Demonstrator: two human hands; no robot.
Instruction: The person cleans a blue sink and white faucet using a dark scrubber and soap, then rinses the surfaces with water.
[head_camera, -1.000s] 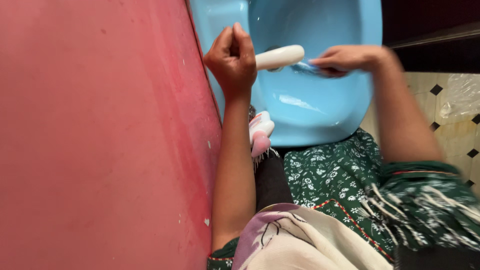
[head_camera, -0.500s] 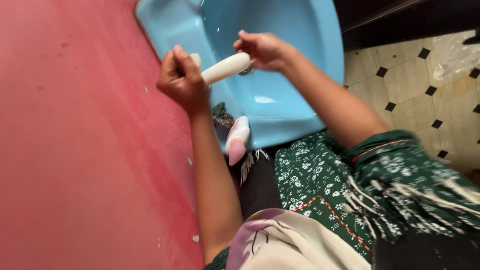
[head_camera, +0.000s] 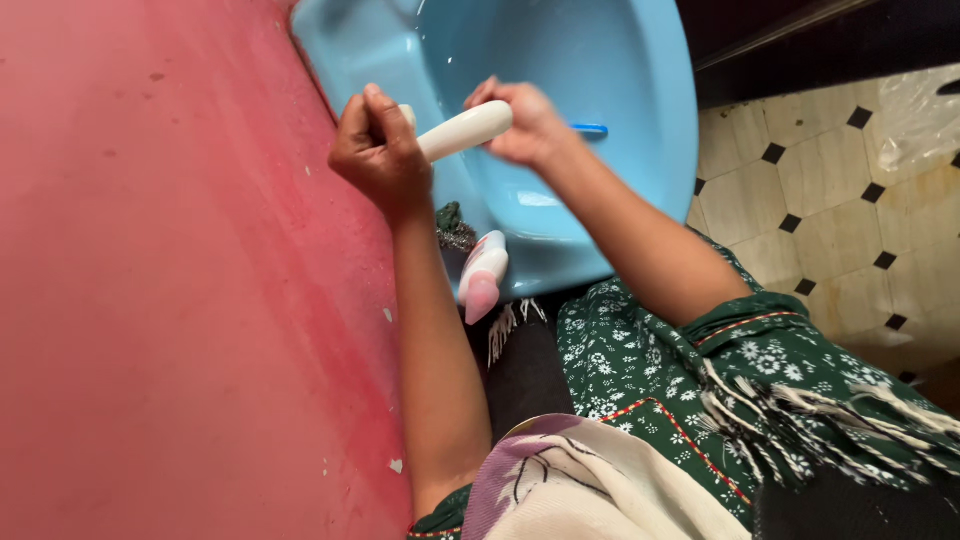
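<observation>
My left hand (head_camera: 380, 150) is closed in a firm grip around one end of a white tube (head_camera: 462, 131), the fingers curled over it from above. My right hand (head_camera: 522, 125) is closed too, pinching the other end of the tube, and it also keeps a thin blue handle (head_camera: 590, 129), probably a toothbrush, that sticks out to the right. So the tube lies between my two hands, almost level, just above the bowl of the light blue sink (head_camera: 640, 150).

I judge the tube is light and soft-walled, so it will bend or squeeze if I press in the middle. It looks smooth, and near a sink it may be wet and slippery. The better place to hold it is near the stiff end, where the cap and shoulder are, with the fingers wrapped all around. I cannot see the cap itself, because my left hand covers it.

On the front rim of the sink there is a small white and pink bottle (head_camera: 483, 277), well apart from both hands. To the left stands a pink wall (head_camera: 170, 300), and to the right a floor of pale tiles (head_camera: 830, 210) with small dark diamonds. Below I see my green flowered garment (head_camera: 650, 370).
</observation>
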